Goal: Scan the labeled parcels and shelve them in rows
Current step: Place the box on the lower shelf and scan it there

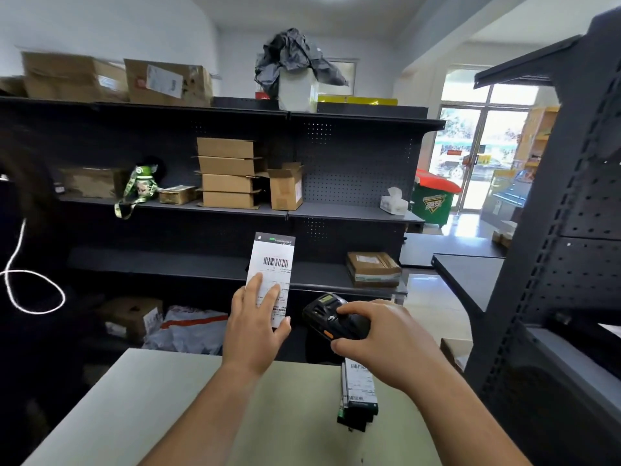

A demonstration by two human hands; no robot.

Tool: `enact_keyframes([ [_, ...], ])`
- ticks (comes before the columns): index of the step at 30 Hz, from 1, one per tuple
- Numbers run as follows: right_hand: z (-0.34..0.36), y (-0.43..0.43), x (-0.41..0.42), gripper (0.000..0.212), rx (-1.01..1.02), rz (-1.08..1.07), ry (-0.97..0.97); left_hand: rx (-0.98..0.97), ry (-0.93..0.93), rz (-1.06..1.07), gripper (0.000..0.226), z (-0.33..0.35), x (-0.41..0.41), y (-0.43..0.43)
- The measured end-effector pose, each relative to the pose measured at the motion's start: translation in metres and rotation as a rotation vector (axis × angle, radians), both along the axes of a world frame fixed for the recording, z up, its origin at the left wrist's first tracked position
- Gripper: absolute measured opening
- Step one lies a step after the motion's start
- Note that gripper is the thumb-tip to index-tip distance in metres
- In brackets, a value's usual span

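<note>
My left hand (256,326) holds a slim parcel (273,264) upright in front of me, fingers spread over its white barcode label and thumb at its right edge. My right hand (386,341) grips a black handheld scanner (331,319) just right of the parcel, with its head turned toward the label. A stack of dark labeled parcels (359,395) lies on the pale table (168,398) under my right wrist. The dark metal shelving (336,274) stands straight ahead.
The shelves hold stacked cardboard boxes (228,173), a flat box (373,269), a tissue box (394,200) and a green bottle (142,183). Bags and boxes (161,322) sit on the floor beneath. Another dark rack (554,264) stands close on the right. A glass door (477,156) is beyond.
</note>
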State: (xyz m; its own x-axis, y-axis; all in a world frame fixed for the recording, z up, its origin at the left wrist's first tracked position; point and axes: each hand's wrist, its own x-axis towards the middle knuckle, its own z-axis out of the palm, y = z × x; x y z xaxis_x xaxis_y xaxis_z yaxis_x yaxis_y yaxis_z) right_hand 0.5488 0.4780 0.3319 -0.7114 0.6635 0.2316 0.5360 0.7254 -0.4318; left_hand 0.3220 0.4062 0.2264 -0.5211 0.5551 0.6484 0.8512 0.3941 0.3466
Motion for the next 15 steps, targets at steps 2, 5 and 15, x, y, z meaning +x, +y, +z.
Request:
enact_keyframes([
  [2, -0.006, 0.002, -0.002, 0.055, -0.021, 0.007, 0.036, -0.011, -0.018, -0.002, 0.059, 0.001, 0.004, -0.009],
  [5, -0.019, 0.002, -0.005, 0.053, -0.043, -0.022, 0.126, -0.04, -0.096, -0.012, 0.06, 0.003, 0.011, -0.026],
  [15, -0.051, -0.069, 0.073, 0.051, 0.007, -0.374, 0.414, 0.031, -0.209, -0.431, 0.058, 0.035, 0.076, -0.05],
])
